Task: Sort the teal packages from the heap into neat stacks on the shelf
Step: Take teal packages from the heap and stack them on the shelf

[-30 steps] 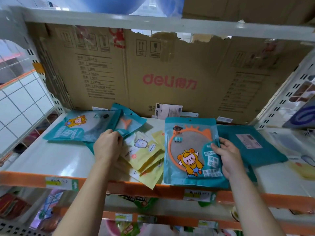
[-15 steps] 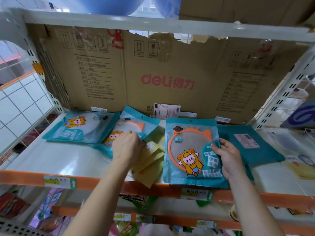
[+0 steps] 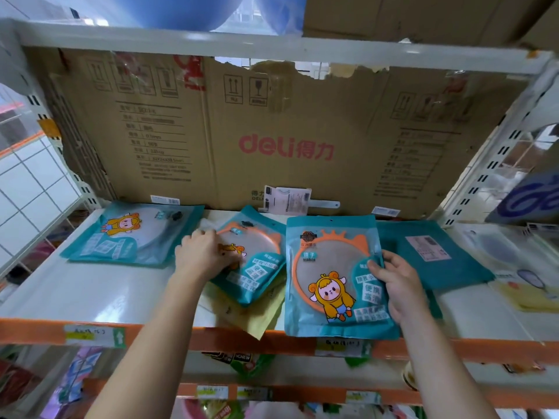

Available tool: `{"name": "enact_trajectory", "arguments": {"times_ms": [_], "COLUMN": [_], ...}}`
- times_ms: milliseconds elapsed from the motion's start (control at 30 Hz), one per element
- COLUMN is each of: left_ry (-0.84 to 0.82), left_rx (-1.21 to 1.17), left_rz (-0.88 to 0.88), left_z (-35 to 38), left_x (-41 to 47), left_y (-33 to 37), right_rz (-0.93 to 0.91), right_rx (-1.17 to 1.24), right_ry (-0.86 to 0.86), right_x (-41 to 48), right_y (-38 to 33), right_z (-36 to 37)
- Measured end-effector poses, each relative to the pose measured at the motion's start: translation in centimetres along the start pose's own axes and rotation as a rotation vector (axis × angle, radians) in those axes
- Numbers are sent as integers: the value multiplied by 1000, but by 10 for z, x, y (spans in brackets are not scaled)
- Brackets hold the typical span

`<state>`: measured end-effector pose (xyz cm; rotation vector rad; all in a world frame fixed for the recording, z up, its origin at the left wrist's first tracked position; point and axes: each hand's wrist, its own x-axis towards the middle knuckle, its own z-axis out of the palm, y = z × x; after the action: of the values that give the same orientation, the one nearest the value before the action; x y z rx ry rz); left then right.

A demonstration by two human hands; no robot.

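Note:
My left hand grips the left edge of a tilted teal mirror package that lies over yellow packages in the middle of the white shelf. A teal stack with a cartoon figure stands at the shelf's front, and my right hand holds its right edge. Another teal stack lies flat at the back left. A teal package lying face down sits to the right.
A large brown cardboard box fills the back of the shelf. A white carded item leans against it. Yellow and clear packages lie at the far right. An orange rail runs along the shelf's front edge, with lower shelves beneath.
My left hand has pulled the tilted teal package rightward out of the heap, so it now covers the yellow packages. My right hand stays on the front stack.

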<state>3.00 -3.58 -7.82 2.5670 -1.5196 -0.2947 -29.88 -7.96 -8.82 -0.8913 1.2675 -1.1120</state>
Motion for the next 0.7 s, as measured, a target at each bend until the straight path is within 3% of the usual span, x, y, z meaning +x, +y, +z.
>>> {"name": "enact_trajectory", "arguments": {"times_ms": [267,433,600,700], "left_ry": [-71,-162,-74,-21], "left_rx": [-41,-312,-607,-916], "left_rz": [-88,-115,-68,-61], "left_z": [-6,-11,-5,-7], "left_x": [10,10,5,-9], "left_y": [0,-2,-11,0], "right_rz": [-4,-2,-3,-9], "right_rx": [-7,20,30,55], "right_ry": [52,65,73,71], "right_x": [-3,-8,-10,-12], "right_y": [7,9,8,6], "right_z": [-3,-8,-14,-22]}}
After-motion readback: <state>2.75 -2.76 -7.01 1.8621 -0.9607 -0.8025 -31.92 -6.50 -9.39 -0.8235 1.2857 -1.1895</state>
